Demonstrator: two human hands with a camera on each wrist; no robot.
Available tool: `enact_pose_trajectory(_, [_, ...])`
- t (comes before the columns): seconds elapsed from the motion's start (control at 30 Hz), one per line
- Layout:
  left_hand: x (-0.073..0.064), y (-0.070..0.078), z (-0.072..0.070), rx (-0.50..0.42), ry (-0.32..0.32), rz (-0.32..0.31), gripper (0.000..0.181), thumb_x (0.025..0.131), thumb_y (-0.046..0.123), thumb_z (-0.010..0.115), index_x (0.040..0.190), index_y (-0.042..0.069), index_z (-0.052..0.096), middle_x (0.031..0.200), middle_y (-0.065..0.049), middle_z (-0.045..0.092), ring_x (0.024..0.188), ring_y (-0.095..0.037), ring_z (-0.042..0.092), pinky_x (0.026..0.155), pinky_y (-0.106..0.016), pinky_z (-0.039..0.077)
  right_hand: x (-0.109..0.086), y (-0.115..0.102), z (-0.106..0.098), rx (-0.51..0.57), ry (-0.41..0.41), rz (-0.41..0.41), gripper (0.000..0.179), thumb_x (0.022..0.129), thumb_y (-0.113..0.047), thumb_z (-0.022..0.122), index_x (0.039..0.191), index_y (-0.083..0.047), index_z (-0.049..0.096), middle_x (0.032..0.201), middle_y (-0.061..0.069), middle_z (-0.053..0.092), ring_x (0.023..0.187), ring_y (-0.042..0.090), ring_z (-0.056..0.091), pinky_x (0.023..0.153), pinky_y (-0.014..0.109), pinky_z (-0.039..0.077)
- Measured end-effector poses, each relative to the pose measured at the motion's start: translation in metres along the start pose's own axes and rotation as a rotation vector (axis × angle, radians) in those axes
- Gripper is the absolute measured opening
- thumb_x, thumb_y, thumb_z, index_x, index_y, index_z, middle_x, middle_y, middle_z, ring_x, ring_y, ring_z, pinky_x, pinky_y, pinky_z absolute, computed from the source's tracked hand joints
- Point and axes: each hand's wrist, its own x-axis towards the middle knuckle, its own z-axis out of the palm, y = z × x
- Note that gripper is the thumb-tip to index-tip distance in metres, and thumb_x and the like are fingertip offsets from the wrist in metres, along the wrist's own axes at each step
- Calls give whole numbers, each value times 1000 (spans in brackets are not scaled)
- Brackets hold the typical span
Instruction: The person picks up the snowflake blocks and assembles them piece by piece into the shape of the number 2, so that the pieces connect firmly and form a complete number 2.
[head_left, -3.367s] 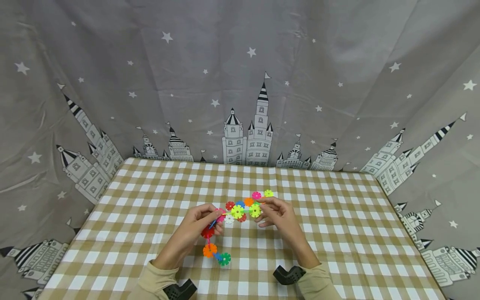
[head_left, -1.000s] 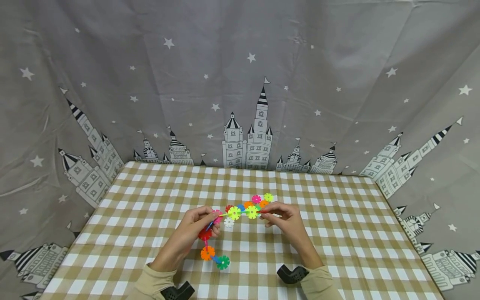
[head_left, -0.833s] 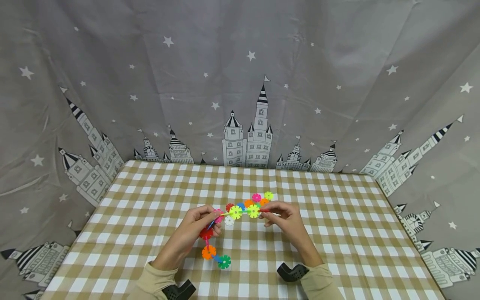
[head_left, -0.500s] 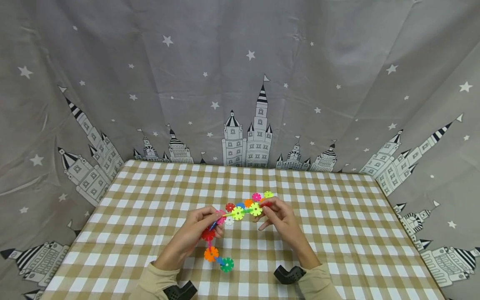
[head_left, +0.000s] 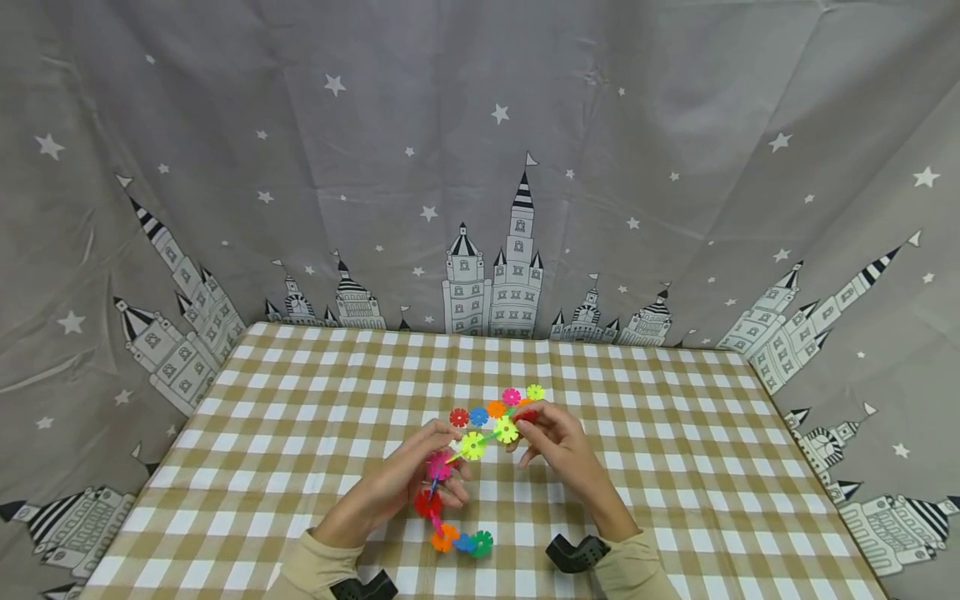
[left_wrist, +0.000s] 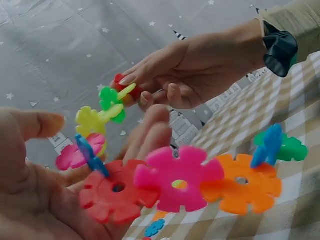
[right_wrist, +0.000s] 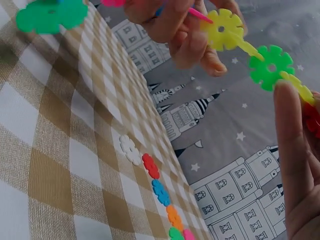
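A chain of notched, flower-shaped plastic discs hangs between the two hands above the table; its yellow disc point(head_left: 472, 446) lies midway. My right hand point(head_left: 558, 443) pinches the red disc point(head_left: 527, 415) at the chain's upper end. My left hand point(head_left: 401, 471) has its thumb spread from its fingers. In the left wrist view, the lower stretch, with a red disc point(left_wrist: 112, 200), a pink disc point(left_wrist: 180, 172) and an orange disc point(left_wrist: 247, 187), passes over that palm and fingers. The lower end, a green disc point(head_left: 482, 544), dangles free. The right fingers hide part of the upper red disc.
Loose discs lie behind the hands: red point(head_left: 459, 417), blue point(head_left: 478, 416), orange point(head_left: 497, 409), pink point(head_left: 512, 397) and yellow-green point(head_left: 535, 392). The right wrist view also shows a white disc point(right_wrist: 130, 149). A checked tablecloth point(head_left: 300, 400) covers the table; a grey castle-print curtain point(head_left: 375, 183) hangs behind.
My left thumb and fingers have come off the pink disc and spread apart. The chain's lower part has sunk and shifted right. My right hand still pinches the red disc.
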Motion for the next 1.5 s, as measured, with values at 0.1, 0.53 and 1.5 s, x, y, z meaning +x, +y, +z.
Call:
enact_pose_trajectory(0.1, [1,-2,4,7,-60,-29,45,112,44,38,133,5,40,108,-12,68,80,-19,77,73,-33,65,1,0,3,12,-72,-1,18,106,-4,54,118,8,61,100,25,68,77,27,73,57,49,61])
enact_pose_trajectory(0.53, [4,-12,9,62,-26,34,32,109,34,53,119,3,52,105,-13,69,80,-18,76,75,-32,64,2,0,19,-69,-217,58,19,107,-11,55,119,-1,67,112,22,64,88,23,68,61,44,63])
enact_pose_trajectory(1.5, [1,-7,-5,271,165,187,32,104,23,63,108,-8,69,96,-13,75,84,-23,77,74,-29,61,24,2,22,-167,-227,-124,9,92,0,73,98,3,79,93,20,78,52,25,63,48,37,58])
